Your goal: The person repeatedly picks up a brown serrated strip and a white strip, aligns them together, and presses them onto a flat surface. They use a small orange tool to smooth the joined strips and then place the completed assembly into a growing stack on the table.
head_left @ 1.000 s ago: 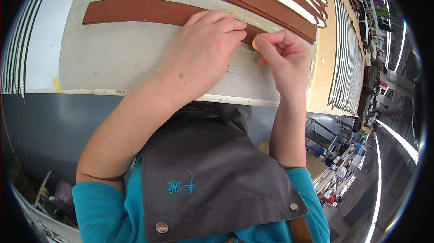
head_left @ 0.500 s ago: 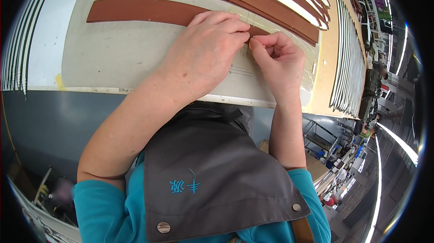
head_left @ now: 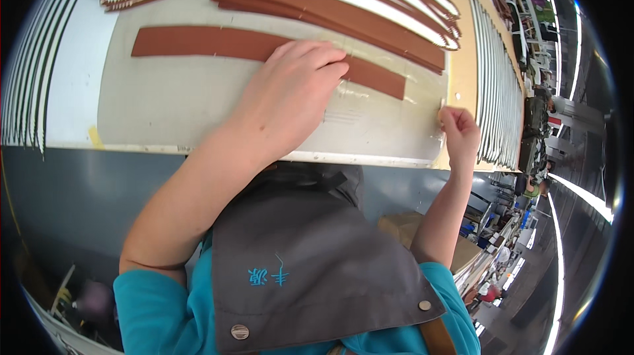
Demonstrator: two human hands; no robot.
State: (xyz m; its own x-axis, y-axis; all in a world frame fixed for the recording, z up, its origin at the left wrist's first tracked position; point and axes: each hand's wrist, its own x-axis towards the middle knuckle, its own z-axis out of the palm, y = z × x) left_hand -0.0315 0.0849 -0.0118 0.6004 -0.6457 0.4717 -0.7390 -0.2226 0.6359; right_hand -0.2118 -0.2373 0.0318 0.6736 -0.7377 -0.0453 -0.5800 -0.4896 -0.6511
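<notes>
A flat brown strip (head_left: 205,42), leather-like, lies across the grey work mat (head_left: 165,104), with small pale marks along its edges. My left hand (head_left: 294,84) rests over the middle of the strip, fingers stretched to the right and lying on it; the thumb is mostly hidden. The strip's right end (head_left: 386,81) shows beyond the fingertips. Well to the right, near the mat's right edge, my right hand (head_left: 462,129) has its thumb and forefinger pinched together next to a small pale piece (head_left: 442,107). What those fingers hold is too small to make out.
Stacked brown strips (head_left: 317,8) lie beyond the mat, with looped brown and white strips (head_left: 403,8) behind them. Rows of thin black-and-white strips hang over a tan board (head_left: 462,84) at right and a white surface (head_left: 76,64) at left. The table's front edge (head_left: 370,160) runs before me.
My right hand has left the strip and moved right to the mat's edge, uncovering the strip's right end. My left hand remains on the strip. The whole view has shifted slightly.
</notes>
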